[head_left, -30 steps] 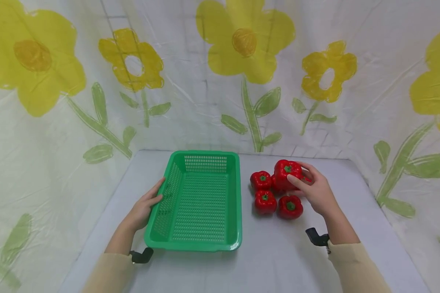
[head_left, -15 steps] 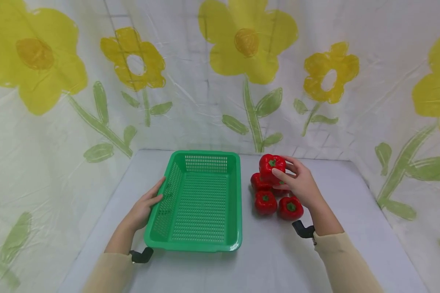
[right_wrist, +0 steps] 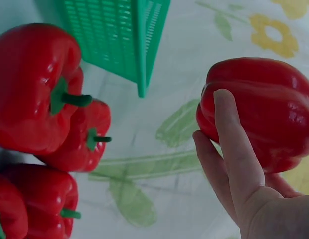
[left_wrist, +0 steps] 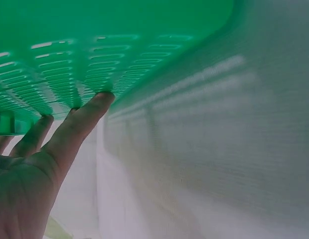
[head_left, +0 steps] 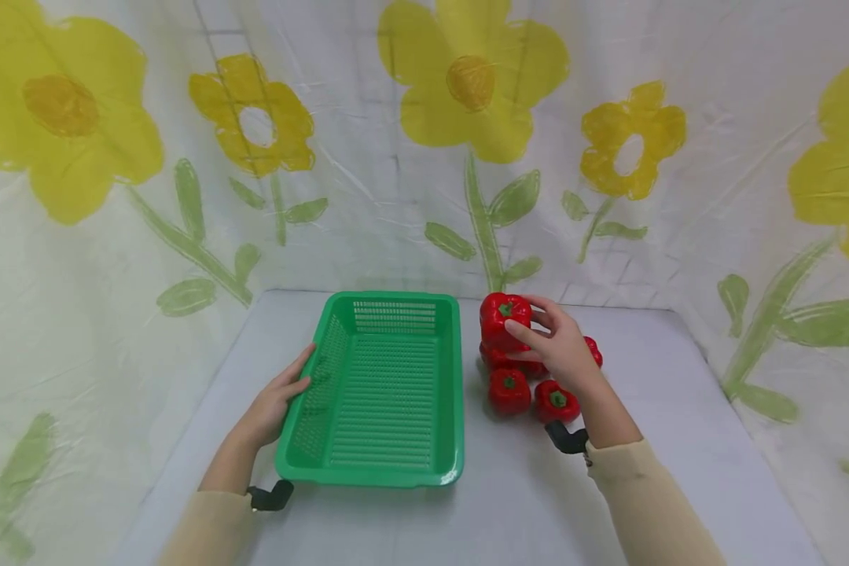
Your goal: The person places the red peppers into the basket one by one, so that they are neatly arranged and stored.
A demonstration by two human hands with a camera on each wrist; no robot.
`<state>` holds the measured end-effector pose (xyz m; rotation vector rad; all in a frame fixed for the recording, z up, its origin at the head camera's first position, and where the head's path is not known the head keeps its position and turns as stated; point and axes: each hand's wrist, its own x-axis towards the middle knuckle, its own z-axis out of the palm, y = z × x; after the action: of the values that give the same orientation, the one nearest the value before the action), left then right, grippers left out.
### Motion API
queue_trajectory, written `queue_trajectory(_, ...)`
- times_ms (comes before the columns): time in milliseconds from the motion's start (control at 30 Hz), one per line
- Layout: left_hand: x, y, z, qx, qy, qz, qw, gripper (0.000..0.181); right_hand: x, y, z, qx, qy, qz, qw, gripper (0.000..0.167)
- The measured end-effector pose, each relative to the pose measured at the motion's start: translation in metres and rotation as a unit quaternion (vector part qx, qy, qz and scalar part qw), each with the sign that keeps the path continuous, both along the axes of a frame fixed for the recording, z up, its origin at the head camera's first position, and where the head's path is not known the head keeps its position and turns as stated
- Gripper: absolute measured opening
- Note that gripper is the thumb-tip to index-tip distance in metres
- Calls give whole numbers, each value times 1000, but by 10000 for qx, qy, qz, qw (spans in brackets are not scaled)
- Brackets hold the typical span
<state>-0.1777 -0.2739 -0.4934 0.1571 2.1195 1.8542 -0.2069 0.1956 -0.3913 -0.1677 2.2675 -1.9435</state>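
The left hand (head_left: 272, 405) rests spread fingers against the green basket (head_left: 368, 476) on the desk (head_left: 523, 503); then a red pepper (head_left: 502, 316), above other peppers (head_left: 509, 391), is pinched by the right hand (head_left: 562, 346); the step seems to be moving it, the next move calling for steady grip

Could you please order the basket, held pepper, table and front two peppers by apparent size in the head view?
1. Table
2. Basket
3. Held pepper
4. Front left pepper and front right pepper: too alike to rank
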Motion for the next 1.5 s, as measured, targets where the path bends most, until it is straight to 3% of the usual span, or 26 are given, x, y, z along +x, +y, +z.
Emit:
queue_trajectory(467,-3,-3,-6,-81,-3,-8,10000,57,-16,-35,8,-86,8,182,9998,79)
queue_trajectory(700,-3,-3,-4,-76,17,-64,9999,58,-25,-53,5,-448,20,219,9988,75)
queue_trajectory(1133,-3,0,-4,121,-71,-51,9999,59,-39,-80,7,-464,21,300,9985,76)
queue_trajectory(1500,-5,-2,-4,103,89,-83,9999,59,-51,-106,12,-661,-1,275,9974,69)
